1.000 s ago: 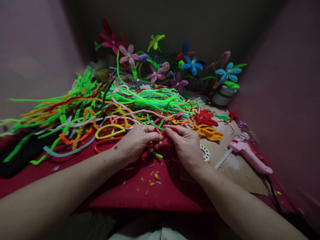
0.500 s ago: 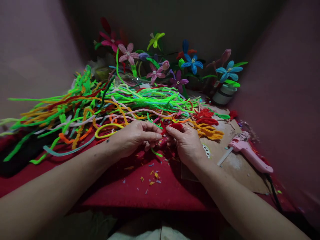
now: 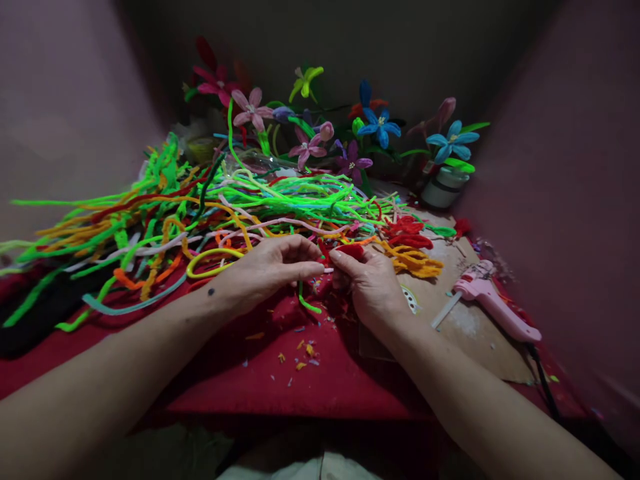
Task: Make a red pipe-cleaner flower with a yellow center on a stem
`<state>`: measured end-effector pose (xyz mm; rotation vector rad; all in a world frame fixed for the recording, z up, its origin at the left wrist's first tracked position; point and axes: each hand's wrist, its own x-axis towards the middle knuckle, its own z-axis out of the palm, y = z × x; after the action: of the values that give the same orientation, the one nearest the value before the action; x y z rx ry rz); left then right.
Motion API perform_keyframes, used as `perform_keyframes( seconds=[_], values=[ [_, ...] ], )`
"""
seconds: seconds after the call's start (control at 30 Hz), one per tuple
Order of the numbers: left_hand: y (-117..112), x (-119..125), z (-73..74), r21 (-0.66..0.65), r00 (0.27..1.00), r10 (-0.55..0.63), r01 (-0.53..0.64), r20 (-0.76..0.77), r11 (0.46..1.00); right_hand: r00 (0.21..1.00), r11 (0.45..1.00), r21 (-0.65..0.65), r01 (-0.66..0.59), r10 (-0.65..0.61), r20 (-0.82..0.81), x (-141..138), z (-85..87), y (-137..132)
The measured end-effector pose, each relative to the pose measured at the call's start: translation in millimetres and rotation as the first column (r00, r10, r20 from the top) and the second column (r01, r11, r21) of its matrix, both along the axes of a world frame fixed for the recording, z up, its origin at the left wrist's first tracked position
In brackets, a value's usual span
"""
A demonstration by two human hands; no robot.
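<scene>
My right hand (image 3: 373,283) pinches a red pipe-cleaner petal (image 3: 354,251) between thumb and fingers, above the middle of the red cloth. A small pale tip shows at the thumb's end; what it belongs to is unclear. Just left of it, my left hand (image 3: 280,267) has its thumb and forefinger apart, close to the red strand, with no hold on it visible. Under the left fingertips lies a bent green pipe cleaner (image 3: 309,305). Close behind the left wrist is a yellow pipe-cleaner loop (image 3: 200,261).
A big heap of mixed pipe cleaners (image 3: 295,197) spreads behind my hands. Pipe-cleaner flowers (image 3: 381,127) stand at the back, some by a white jar (image 3: 447,187). At right, a pink glue gun (image 3: 493,303) rests on cardboard (image 3: 463,340), near orange bundles (image 3: 415,260). Scraps dot the red cloth (image 3: 240,393).
My left thumb and forefinger have parted, where they were close together at the red piece. More of the green strand below shows. The view has shifted slightly.
</scene>
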<state>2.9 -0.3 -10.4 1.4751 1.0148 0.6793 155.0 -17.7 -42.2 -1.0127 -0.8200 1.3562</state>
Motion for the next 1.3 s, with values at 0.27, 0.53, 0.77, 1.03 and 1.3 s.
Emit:
perform_keyframes(
  seconds=[0.27, 0.53, 0.77, 1.03, 1.3],
  values=[
    [-3, 4, -7.3, 0.002, 0.995, 0.086, -0.086, 0.060, 0.996, 0.995, 0.995, -0.011, -0.104, 0.104, 0.007, -2, 1.1, -5],
    [-2, 4, -8.9, 0.352, 0.990, 0.106, -0.065, -0.096, 0.934, 0.983, 0.986, -0.052, -0.158, 0.162, 0.082, -1, -6.3, -2],
    [3, -2, -22.9, 0.810, 0.947, 0.036, 0.254, -0.320, 0.529, 0.962, 0.961, -0.065, -0.269, 0.266, -0.056, 2, -1.5, -1],
    [2, -4, -0.4, -0.013, 0.996, -0.084, 0.084, -0.002, 0.996, 0.915, 0.986, 0.118, -0.119, 0.063, 0.398, 1, 5.3, -7],
    [-1, 1, -6.3, 0.177, 0.972, -0.055, 0.097, -0.227, 0.979, 0.790, 0.953, 0.270, -0.135, -0.061, 0.610, 1, 3.6, -10]
  ],
)
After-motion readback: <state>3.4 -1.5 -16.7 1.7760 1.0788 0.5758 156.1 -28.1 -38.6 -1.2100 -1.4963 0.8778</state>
